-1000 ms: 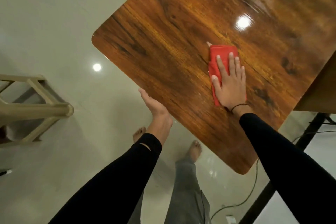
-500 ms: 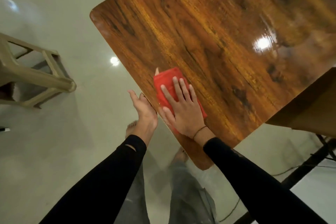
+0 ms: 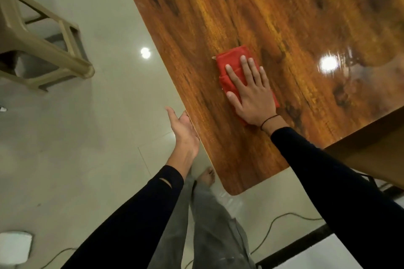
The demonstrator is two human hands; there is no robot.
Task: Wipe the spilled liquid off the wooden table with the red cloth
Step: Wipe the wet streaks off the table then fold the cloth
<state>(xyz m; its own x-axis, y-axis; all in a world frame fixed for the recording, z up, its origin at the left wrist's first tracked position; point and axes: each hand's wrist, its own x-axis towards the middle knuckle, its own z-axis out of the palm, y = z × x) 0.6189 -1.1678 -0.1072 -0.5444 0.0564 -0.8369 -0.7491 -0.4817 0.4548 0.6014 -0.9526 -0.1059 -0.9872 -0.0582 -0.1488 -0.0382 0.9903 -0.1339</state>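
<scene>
Red cloth (image 3: 231, 65), folded, flat on wooden table (image 3: 240, 17), toward the 9 o'clock edge. Right hand (image 3: 251, 91) pressed on top, fingers straight and spread. Left hand (image 3: 183, 129) at 7 o'clock from cloth, relaxed, grasping nothing, against the table edge.

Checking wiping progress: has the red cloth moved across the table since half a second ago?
Yes. The folded red cloth under the right hand has moved inward from the wooden table's near edge.
</scene>
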